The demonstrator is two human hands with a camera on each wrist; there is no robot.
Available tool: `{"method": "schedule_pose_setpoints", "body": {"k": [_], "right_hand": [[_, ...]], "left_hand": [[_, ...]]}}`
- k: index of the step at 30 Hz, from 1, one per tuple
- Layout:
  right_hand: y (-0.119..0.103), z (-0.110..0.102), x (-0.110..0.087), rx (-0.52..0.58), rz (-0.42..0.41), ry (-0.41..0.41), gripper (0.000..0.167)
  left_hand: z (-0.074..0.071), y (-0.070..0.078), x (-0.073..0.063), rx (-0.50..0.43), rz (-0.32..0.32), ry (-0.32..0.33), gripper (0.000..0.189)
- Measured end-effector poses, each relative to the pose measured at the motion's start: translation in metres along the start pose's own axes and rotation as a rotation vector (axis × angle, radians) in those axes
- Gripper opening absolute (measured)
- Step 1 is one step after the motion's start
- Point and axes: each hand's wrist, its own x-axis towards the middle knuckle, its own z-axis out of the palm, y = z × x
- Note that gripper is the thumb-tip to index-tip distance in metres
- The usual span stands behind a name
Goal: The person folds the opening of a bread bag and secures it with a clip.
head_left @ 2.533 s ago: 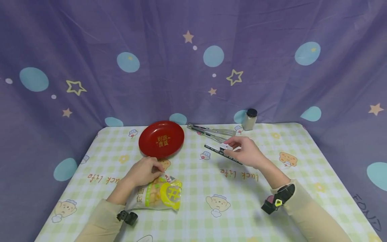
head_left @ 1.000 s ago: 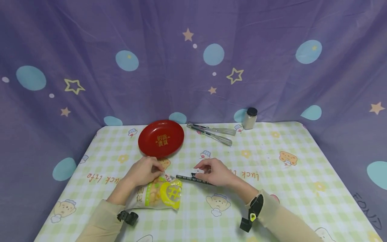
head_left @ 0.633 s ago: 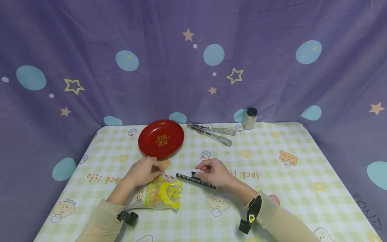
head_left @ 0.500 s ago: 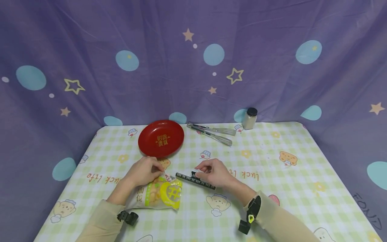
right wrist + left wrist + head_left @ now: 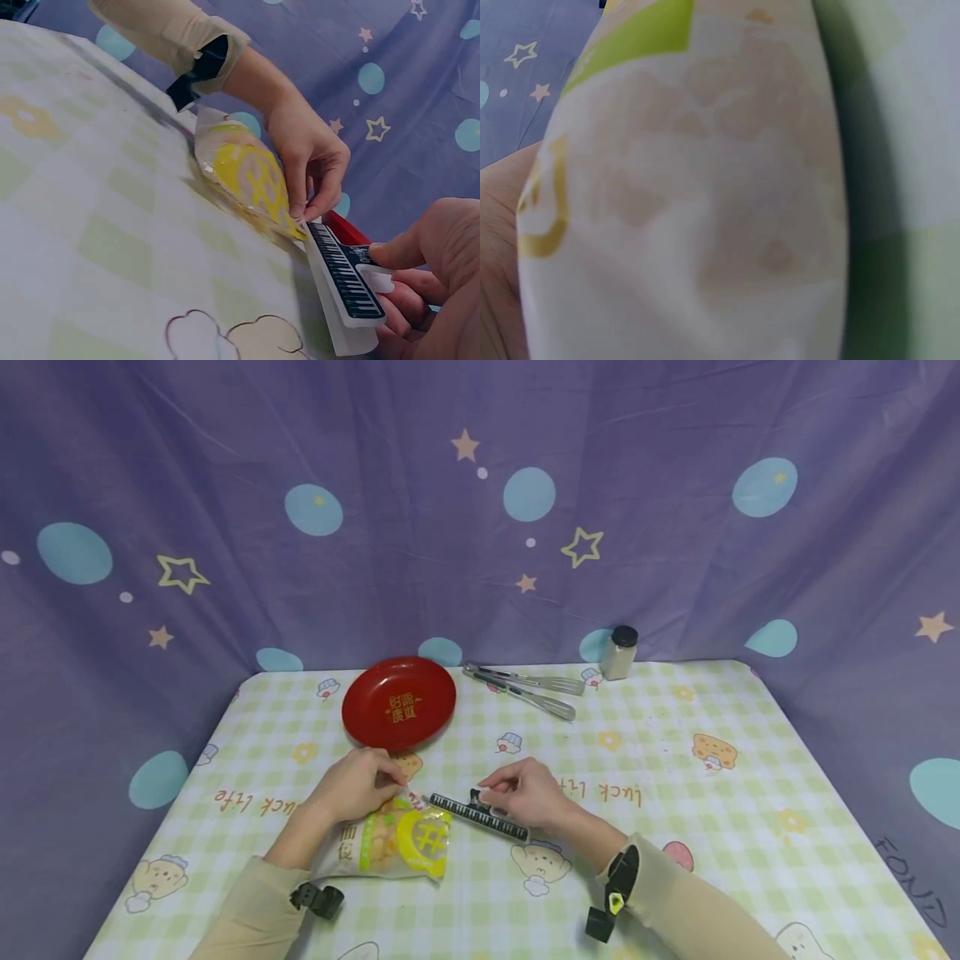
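My left hand pinches the upper edge of a snack bag, clear and yellow with pale pieces inside. Close up, the bag fills most of the left wrist view. My right hand pinches the handle of a bag clip with a piano-key pattern. In the right wrist view the clip's two long jaws stand apart, and its far end is beside the left fingertips at the bag's edge. Whether the bag's edge lies between the jaws, I cannot tell.
Behind the left hand lies a red plate with gold characters. Metal tongs rest to the plate's right. A jar with a black lid stands at the back edge of the checked tablecloth.
My right hand has brought the clip from the right, near the tongs, leftward and nearer to the bag, tilting it so the keys show. The left hand and bag have stayed put.
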Motion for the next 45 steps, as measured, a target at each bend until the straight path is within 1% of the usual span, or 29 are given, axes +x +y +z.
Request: {"method": "schedule_pose_setpoints", "body": {"k": [4,10,15,18,26,38,42,45], "right_hand": [[-0.001,-0.001,0.0,0.002,0.018,0.008,0.012],[0.0,0.001,0.0,0.081,0.042,-0.052,0.014],[0.0,0.005,0.001,0.11,0.05,-0.069,0.013],[-0.001,0.007,0.0,0.095,0.043,-0.066,0.012],[-0.002,0.009,-0.003,0.058,0.02,-0.058,0.012],[-0.001,0.013,-0.004,-0.046,-0.002,-0.053,0.014],[-0.002,0.013,-0.004,-0.081,-0.031,-0.072,0.015],[-0.003,0.012,-0.004,-0.134,-0.063,-0.082,0.015]], "left_hand": [[0.0,0.0,0.0,0.006,0.004,0.001,0.009],[-0.001,-0.001,0.0,0.007,0.02,0.007,0.008],[-0.001,0.0,0.0,0.001,0.022,0.004,0.008],[0.0,0.0,0.0,-0.006,0.009,0.002,0.008],[-0.002,0.002,-0.001,-0.005,0.007,-0.002,0.008],[-0.001,0.002,-0.001,-0.003,-0.011,0.001,0.008],[-0.001,0.003,-0.001,-0.003,-0.014,0.014,0.008],[-0.001,0.004,-0.001,-0.008,-0.02,0.029,0.009]]}}
